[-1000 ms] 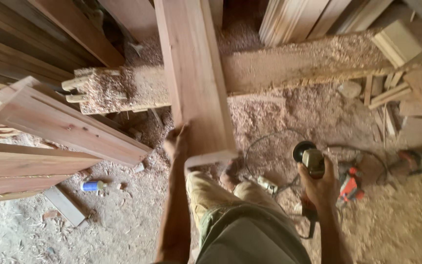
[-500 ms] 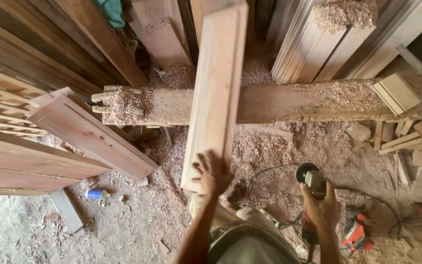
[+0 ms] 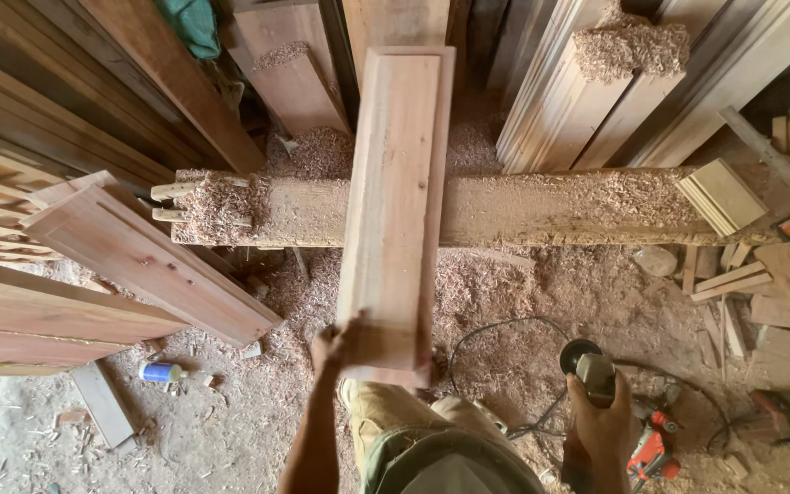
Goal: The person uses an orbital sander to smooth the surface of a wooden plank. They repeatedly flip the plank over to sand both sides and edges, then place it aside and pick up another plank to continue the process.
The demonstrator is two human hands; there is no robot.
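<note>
A long beam [image 3: 541,209], covered w/ wood shavings, is laid across the sawdust floor [image 3: 230,430]. A moulded plank [image 3: 393,201] is rested over it at right angles, far end up among stacked boards [image 3: 614,101]. A panelled door leaf [image 3: 148,256] is leaned at left. The plank's near end is gripped by the left hand [image 3: 336,346], fingers wrapped under the edge, thumb on top. An angle grinder [image 3: 589,370] is held in the right hand [image 3: 602,423], fingers closed round its body, disc end pointed away; its cord is trailed through the sawdust. An orange power tool [image 3: 653,446] is seen just beside that hand. A small blue-and-white can [image 3: 161,372] is left near the door leaf.
</note>
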